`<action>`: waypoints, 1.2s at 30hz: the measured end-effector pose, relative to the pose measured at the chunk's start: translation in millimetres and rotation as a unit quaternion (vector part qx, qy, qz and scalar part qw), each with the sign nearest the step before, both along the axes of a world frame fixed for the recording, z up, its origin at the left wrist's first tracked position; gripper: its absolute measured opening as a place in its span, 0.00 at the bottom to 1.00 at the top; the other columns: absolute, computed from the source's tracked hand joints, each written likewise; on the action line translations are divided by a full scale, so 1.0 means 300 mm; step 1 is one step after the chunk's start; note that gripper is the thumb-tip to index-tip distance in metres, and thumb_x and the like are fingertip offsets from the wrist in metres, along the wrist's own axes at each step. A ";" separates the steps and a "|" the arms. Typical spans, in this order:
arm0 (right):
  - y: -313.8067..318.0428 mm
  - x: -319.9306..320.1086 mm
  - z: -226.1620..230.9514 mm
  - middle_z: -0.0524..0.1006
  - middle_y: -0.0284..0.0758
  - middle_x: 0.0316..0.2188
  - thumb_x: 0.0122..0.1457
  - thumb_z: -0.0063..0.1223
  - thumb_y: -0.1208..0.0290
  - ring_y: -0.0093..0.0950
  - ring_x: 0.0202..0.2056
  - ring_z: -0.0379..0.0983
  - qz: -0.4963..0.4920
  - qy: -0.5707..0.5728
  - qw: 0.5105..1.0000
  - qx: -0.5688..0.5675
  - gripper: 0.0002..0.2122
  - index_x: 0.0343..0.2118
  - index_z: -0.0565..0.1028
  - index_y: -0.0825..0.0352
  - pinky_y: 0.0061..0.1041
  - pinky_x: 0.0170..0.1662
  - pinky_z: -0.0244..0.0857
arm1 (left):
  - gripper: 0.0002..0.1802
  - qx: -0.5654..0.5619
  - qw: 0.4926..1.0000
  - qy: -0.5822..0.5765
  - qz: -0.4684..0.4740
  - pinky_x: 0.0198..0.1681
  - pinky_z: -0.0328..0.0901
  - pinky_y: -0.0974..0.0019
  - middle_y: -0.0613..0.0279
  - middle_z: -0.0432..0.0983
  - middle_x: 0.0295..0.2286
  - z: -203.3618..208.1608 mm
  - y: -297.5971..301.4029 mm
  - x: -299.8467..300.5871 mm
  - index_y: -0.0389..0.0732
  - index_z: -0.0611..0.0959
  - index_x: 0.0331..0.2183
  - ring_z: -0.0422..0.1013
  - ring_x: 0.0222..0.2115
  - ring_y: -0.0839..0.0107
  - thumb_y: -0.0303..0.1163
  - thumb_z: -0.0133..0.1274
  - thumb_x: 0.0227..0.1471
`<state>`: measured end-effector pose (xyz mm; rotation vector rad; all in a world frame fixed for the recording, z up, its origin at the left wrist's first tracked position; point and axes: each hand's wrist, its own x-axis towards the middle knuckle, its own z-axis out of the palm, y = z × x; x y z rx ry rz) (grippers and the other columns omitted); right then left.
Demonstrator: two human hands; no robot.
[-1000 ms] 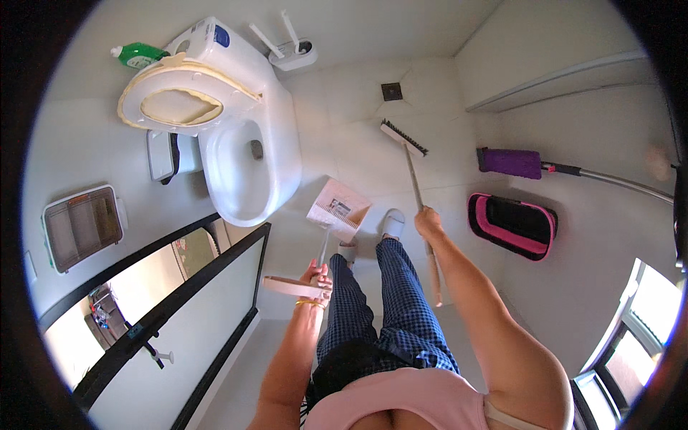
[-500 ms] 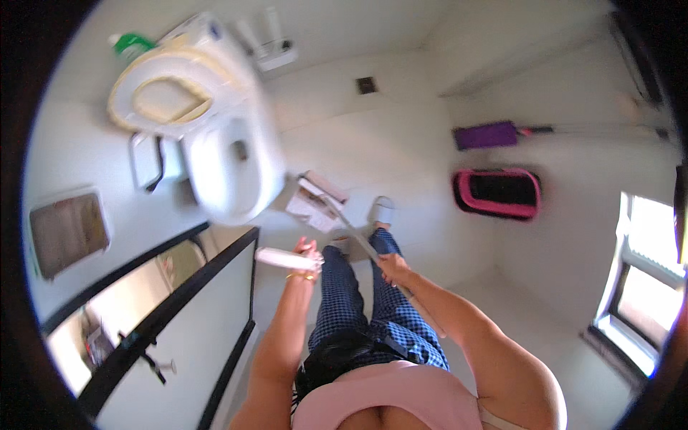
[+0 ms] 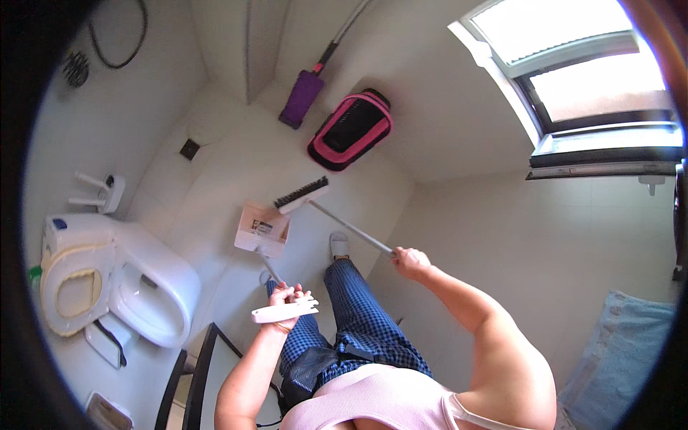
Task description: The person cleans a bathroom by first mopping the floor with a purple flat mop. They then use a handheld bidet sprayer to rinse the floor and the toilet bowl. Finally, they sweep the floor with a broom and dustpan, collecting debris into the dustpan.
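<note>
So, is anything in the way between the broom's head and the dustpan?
Nothing visible is. The broom, gripped in the right hand, has its head close by the upper-right corner of the dustpan; whether they touch, I can't tell. The left hand is well below, at the dustpan's handle.

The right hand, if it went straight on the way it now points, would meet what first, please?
Past the broom handle it grips, the right hand would probably meet the brush head first, though depth along that line is hard to judge.
</note>
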<state>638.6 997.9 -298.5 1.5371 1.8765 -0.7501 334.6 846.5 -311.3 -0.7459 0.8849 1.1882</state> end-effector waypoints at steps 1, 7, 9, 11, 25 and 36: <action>0.030 0.065 -0.008 0.73 0.41 0.25 0.49 0.39 0.63 0.39 0.29 0.70 0.013 -0.022 1.000 0.013 0.11 0.31 0.70 0.62 0.35 0.32 0.64 | 0.11 0.002 1.000 -0.020 -0.005 0.44 0.59 0.54 0.50 0.67 0.27 -0.015 0.017 0.024 0.47 0.67 0.29 0.66 0.19 0.69 0.19 0.40 0.43; 0.215 0.357 0.072 0.74 0.38 0.23 0.48 0.39 0.69 0.34 0.27 0.72 0.146 -0.164 0.974 0.057 0.08 0.28 0.69 0.65 0.31 0.30 0.64 | 0.10 0.061 0.989 -0.129 -0.028 0.44 0.59 0.55 0.47 0.67 0.29 -0.033 0.095 0.142 0.45 0.67 0.32 0.66 0.25 0.66 0.20 0.39 0.45; 0.286 0.362 0.092 0.74 0.36 0.23 0.48 0.41 0.70 0.31 0.28 0.72 0.219 -0.231 0.945 0.072 0.07 0.29 0.68 0.64 0.28 0.29 0.64 | 0.10 0.073 0.985 -0.155 -0.011 0.44 0.59 0.57 0.47 0.67 0.30 -0.080 0.123 0.180 0.45 0.68 0.30 0.66 0.25 0.65 0.19 0.39 0.44; 0.369 0.416 0.054 0.74 0.34 0.22 0.48 0.42 0.70 0.29 0.28 0.72 0.252 -0.273 0.925 0.083 0.06 0.29 0.69 0.63 0.27 0.27 0.63 | 0.10 0.051 0.978 -0.203 0.027 0.44 0.60 0.59 0.47 0.66 0.32 -0.102 0.191 0.254 0.44 0.71 0.28 0.67 0.26 0.64 0.18 0.40 0.43; 0.622 0.737 -0.212 0.66 0.33 0.41 0.49 0.41 0.70 0.29 0.47 0.58 0.270 -0.280 0.860 0.332 0.15 0.43 0.66 0.60 0.35 0.49 0.49 | 0.09 0.091 0.902 -0.386 0.173 0.38 0.66 0.57 0.40 0.63 0.40 -0.182 0.509 0.753 0.42 0.73 0.25 0.66 0.34 0.55 0.23 0.36 0.48; 0.603 0.756 -0.193 0.60 0.39 0.49 0.41 0.54 0.63 0.33 0.51 0.54 -0.046 -0.191 0.949 0.246 0.29 0.49 0.59 0.61 0.42 0.52 0.44 | 0.06 0.121 0.947 -0.290 0.070 0.37 0.65 0.59 0.46 0.63 0.41 -0.190 0.733 1.097 0.51 0.62 0.30 0.63 0.41 0.53 0.26 0.32 0.51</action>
